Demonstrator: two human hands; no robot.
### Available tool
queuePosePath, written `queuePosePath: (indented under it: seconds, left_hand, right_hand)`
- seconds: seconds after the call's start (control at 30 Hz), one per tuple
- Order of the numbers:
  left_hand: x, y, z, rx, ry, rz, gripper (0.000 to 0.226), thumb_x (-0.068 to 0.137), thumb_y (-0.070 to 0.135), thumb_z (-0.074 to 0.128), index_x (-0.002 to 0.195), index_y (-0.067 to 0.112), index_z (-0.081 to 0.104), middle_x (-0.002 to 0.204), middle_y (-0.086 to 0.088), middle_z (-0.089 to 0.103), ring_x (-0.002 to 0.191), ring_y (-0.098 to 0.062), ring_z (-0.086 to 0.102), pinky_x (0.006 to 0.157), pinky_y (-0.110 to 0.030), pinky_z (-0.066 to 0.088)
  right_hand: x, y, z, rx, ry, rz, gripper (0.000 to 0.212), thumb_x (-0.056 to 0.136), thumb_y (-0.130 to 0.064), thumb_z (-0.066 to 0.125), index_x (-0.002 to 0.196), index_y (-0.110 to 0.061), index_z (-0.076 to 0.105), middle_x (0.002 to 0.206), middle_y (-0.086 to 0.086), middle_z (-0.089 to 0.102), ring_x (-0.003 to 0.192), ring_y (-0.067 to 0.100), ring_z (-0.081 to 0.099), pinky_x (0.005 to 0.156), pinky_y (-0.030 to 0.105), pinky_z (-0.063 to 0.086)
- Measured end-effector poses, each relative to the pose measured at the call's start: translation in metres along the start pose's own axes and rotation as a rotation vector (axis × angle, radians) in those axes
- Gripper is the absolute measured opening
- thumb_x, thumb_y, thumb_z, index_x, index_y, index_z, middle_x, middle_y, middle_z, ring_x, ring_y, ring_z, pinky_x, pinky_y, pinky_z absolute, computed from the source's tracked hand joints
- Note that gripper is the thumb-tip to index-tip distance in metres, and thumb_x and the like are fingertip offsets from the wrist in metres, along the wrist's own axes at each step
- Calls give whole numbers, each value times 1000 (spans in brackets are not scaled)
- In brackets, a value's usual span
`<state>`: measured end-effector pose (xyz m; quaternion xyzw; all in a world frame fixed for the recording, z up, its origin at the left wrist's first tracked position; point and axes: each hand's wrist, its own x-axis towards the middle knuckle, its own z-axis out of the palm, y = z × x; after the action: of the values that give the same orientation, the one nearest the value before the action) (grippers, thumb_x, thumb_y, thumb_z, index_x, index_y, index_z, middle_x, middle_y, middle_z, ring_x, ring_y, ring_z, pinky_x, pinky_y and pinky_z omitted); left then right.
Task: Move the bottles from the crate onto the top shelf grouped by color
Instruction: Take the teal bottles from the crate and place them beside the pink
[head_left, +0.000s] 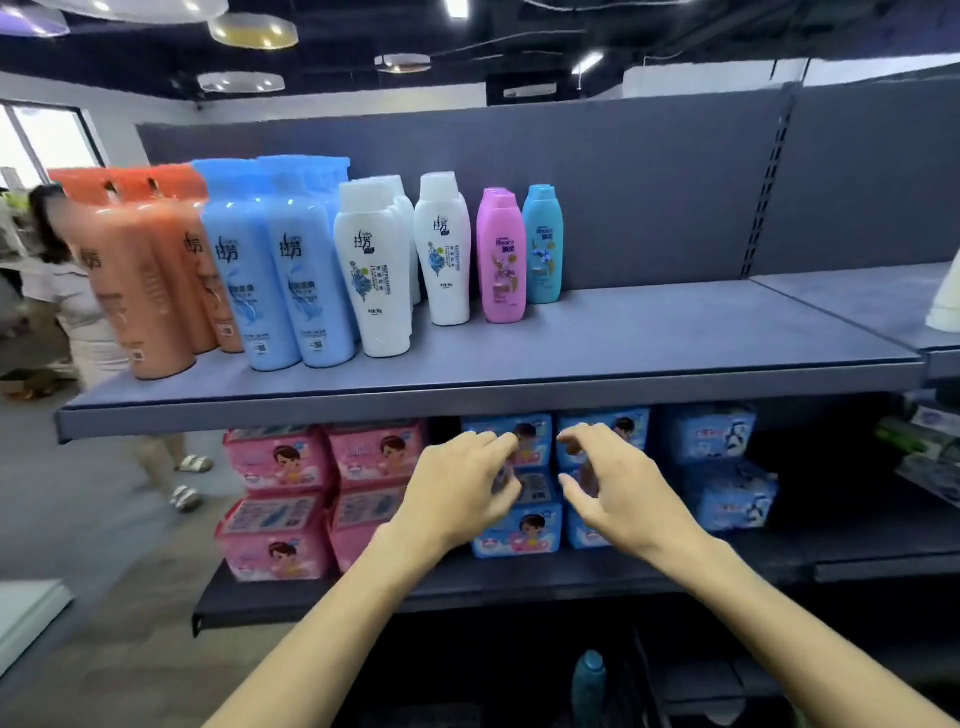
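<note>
Two empty hands here, nothing gripped. The person's left hand (462, 488) and right hand (618, 488) hover side by side, fingers loosely curled, in front of the blue soft packs (711, 436) on the dark lower shelf (519, 582).

What matters is way down at the bottom edge: a teal plastic bottle with a rounded cap (589, 680). It stands roughly upright in the dark space below, cap pointing up at the camera. The crate around it can't really be made out.

It sits below both hands, between the forearms but closer to the right one, so the right hand looks like the easier reach, straight down.

Its colour mate, the small teal bottle (542, 244), stands at the right end of the row on the grey metal top shelf (675, 332), just beside the pink plastic bottles (501, 260).
</note>
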<state>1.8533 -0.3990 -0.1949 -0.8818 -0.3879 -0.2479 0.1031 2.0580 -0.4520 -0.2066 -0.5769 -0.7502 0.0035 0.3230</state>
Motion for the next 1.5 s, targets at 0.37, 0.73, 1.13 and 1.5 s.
queuePosePath:
  seconds: [0.37,0.73,1.13,1.5]
  left_hand:
    - [-38,3,82,-64,-144,-68,17,85,33,55,96,20,57,78,6,61,77,-19,59,53,-32,46]
    - [-122,45,180,-170,-510,-232,16,85,30,49,98,21,54,82,5,58,80,-20,59,56,-33,43]
    - [-157,55,238,-203,-737,-312,20,91,30,44,106,18,50,90,0,58,85,-23,58,64,-36,49]
    - [-164,53,305,-197,-831,-319,31,94,33,45,120,17,49,111,-6,63,103,-29,61,74,-38,49]
  right_hand:
    - [-29,41,54,19,-224,114,39,95,-30,61,131,-20,47,106,-1,56,81,14,59,74,34,51]
    - [-120,98,172,-39,-798,533,58,92,-34,65,137,-12,38,133,12,48,119,35,55,98,41,45]
    - [-144,133,254,56,-974,786,89,95,-14,64,158,-11,1,165,15,-7,140,36,39,112,36,35]
    - [-148,155,303,-297,-954,692,60,97,1,45,151,-16,26,147,15,35,118,38,57,91,45,50]
